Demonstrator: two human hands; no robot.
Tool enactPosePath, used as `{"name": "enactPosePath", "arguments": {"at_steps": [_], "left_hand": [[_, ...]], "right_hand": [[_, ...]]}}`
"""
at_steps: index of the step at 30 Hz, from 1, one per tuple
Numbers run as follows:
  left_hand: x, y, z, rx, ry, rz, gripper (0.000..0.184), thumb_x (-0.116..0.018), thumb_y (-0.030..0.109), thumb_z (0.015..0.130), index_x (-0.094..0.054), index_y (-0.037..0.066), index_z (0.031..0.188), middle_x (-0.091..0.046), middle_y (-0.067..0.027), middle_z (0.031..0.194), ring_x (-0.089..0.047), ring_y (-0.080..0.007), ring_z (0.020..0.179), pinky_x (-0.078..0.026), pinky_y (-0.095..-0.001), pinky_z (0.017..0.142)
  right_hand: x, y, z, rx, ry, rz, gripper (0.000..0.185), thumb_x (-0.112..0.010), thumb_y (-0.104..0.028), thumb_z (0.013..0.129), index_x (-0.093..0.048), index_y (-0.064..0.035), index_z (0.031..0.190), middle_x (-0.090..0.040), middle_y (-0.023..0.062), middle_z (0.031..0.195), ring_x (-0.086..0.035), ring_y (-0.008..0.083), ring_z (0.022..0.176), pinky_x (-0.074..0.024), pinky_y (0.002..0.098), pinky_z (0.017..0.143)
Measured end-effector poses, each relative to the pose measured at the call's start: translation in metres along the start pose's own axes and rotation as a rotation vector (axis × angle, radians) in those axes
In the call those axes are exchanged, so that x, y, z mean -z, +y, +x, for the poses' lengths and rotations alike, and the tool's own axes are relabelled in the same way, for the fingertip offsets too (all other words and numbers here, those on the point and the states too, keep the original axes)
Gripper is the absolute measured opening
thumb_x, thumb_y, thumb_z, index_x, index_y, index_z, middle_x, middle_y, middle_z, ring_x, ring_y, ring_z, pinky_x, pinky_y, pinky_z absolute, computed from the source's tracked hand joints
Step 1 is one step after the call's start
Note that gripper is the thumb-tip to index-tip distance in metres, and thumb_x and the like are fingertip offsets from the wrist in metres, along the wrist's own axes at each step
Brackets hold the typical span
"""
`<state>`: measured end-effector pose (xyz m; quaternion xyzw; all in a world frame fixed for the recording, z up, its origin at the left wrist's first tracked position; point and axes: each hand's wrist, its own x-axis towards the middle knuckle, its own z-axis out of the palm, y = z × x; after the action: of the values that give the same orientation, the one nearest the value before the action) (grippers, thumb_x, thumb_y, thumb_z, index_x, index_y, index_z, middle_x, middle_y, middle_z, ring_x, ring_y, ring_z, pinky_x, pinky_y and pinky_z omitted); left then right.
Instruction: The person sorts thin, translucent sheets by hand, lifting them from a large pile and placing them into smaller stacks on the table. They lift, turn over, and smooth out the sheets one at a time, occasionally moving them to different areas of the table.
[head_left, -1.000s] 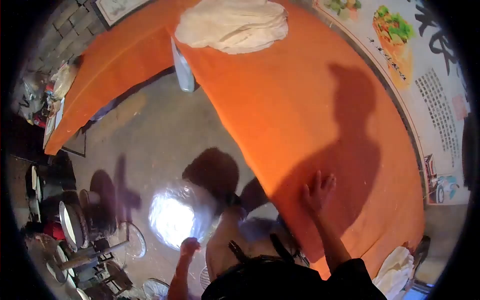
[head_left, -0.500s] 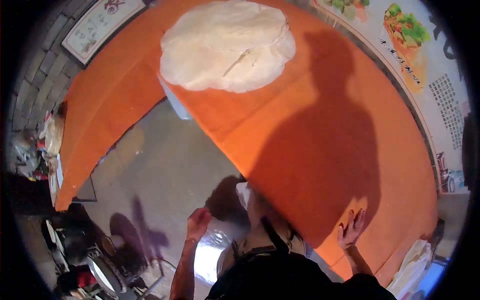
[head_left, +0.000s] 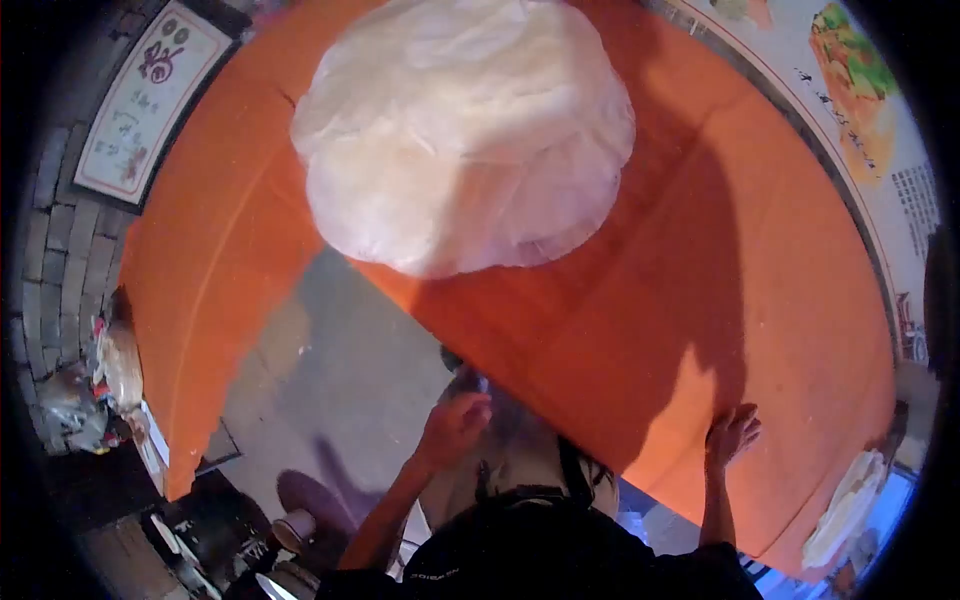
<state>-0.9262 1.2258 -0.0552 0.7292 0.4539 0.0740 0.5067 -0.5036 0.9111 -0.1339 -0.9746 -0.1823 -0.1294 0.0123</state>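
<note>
A wide, pale stack of thin round flatbread-like sheets [head_left: 400, 170] lies on the orange-covered table [head_left: 800, 330] ahead of me. My left hand [head_left: 455, 430] hangs over the floor beside the table's near edge. Its fingers are loosely bent and somewhat blurred, with nothing visible in them. Over the orange cover on the right is my right hand [head_left: 733, 435], fingers apart and holding nothing. I cannot tell whether it touches the cover. Both hands are well away from the pale sheets, and my shadow falls across part of them.
The orange surface bends round to the left above a grey floor [head_left: 340, 340]. Plastic bags [head_left: 75, 410] sit at the far left. A framed sign [head_left: 150, 105] leans by the brick wall. A pale cloth-like item [head_left: 845, 510] lies at the right edge, below a printed wall panel [head_left: 850, 90].
The pale stack appears larger and nearer as my view shifts forward. My left hand has moved right and closer to the table edge. My right hand has shifted slightly right, still empty.
</note>
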Motion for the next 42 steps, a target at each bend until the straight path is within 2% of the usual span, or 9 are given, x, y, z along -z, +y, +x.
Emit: {"name": "enactPosePath", "arguments": {"at_steps": [8,11,16,25,28,34,37,40,42], "left_hand": [[0.148,-0.015,0.077,-0.169,0.014,-0.001,0.021,-0.061,0.012,0.087,-0.062,0.0,0.104,-0.068,-0.0141,0.094,-0.067,-0.0228,0.086,-0.054,-0.0338,0.076],[0.217,-0.014,0.119,-0.158,0.073,-0.017,0.018,-0.061,0.012,0.088,-0.062,0.0,0.101,-0.068,-0.0132,0.09,-0.067,-0.022,0.083,-0.054,-0.0343,0.074],[0.284,0.032,0.219,-0.555,0.229,0.147,0.014,-0.06,0.011,0.087,-0.061,0.0,0.096,-0.066,-0.0148,0.086,-0.065,-0.0291,0.077,-0.053,-0.0364,0.068],[0.279,0.107,0.45,-1.021,0.25,0.541,0.035,-0.067,0.017,0.077,-0.062,0.006,0.11,-0.061,-0.0164,0.111,-0.059,-0.0345,0.1,-0.049,-0.0433,0.086],[0.274,0.103,0.486,-0.764,0.105,0.782,0.04,-0.068,0.02,0.076,-0.062,0.008,0.113,-0.058,-0.0155,0.118,-0.056,-0.032,0.107,-0.047,-0.0422,0.091],[0.293,0.105,0.528,-0.872,-0.149,0.802,0.031,-0.065,0.024,0.079,-0.063,0.007,0.105,-0.062,-0.0154,0.106,-0.059,-0.0309,0.097,-0.049,-0.0402,0.085],[0.294,0.106,0.531,-0.497,0.086,0.361,0.021,-0.063,0.022,0.082,-0.064,0.006,0.097,-0.063,-0.012,0.093,-0.06,-0.0275,0.087,-0.051,-0.0376,0.074],[0.291,0.088,0.538,-0.092,0.06,-0.887,0.015,-0.061,0.017,0.082,-0.063,0.005,0.092,-0.063,-0.0082,0.085,-0.061,-0.0228,0.078,-0.051,-0.034,0.065],[0.292,0.062,0.549,0.079,-0.047,-0.94,0.013,-0.061,0.014,0.082,-0.063,0.005,0.091,-0.062,-0.0072,0.083,-0.06,-0.022,0.074,-0.052,-0.0343,0.062]], "right_hand": [[0.016,-0.231,-0.058,0.063,-0.081,0.145,0.069,-0.052,-0.045,0.089,-0.036,-0.0007,0.14,-0.024,0.037,0.144,-0.021,0.0554,0.133,-0.0189,0.0588,0.109],[0.035,-0.311,-0.076,0.114,-0.037,0.063,0.069,-0.053,-0.044,0.089,-0.036,-0.0009,0.14,-0.026,0.0375,0.142,-0.023,0.0553,0.132,-0.0203,0.0598,0.108],[0.042,-0.333,-0.072,0.093,0.043,0.056,0.065,-0.054,-0.038,0.088,-0.038,-0.0012,0.139,-0.03,0.0356,0.141,-0.028,0.0529,0.129,-0.0225,0.0566,0.108],[0.039,-0.326,-0.072,0.022,-0.033,0.033,0.064,-0.058,-0.037,0.086,-0.039,-0.0041,0.138,-0.028,0.0328,0.143,-0.026,0.0503,0.133,-0.0238,0.0565,0.109],[0.043,-0.335,-0.064,-0.013,-0.04,0.056,0.064,-0.059,-0.037,0.086,-0.041,-0.0062,0.139,-0.028,0.0305,0.145,-0.026,0.0483,0.134,-0.0245,0.0554,0.109],[0.039,-0.33,-0.066,0.013,0.022,0.106,0.059,-0.059,-0.035,0.086,-0.046,-0.0053,0.135,-0.033,0.0303,0.142,-0.032,0.0476,0.131,-0.0271,0.0535,0.108],[0.054,-0.338,-0.048,-0.089,-0.007,0.277,0.049,-0.062,-0.028,0.086,-0.052,-0.0018,0.127,-0.044,0.0271,0.135,-0.043,0.0426,0.124,-0.0347,0.0477,0.104],[0.1,-0.394,0.0,-0.288,0.014,0.645,0.035,-0.066,-0.013,0.084,-0.057,0.0045,0.112,-0.057,0.0191,0.118,-0.055,0.03,0.11,-0.0434,0.0366,0.096],[0.131,-0.455,0.03,-0.028,0.138,0.784,0.037,-0.069,-0.009,0.082,-0.056,0.0052,0.114,-0.06,0.0164,0.111,-0.056,0.0259,0.108,-0.0433,0.0353,0.096]]}}
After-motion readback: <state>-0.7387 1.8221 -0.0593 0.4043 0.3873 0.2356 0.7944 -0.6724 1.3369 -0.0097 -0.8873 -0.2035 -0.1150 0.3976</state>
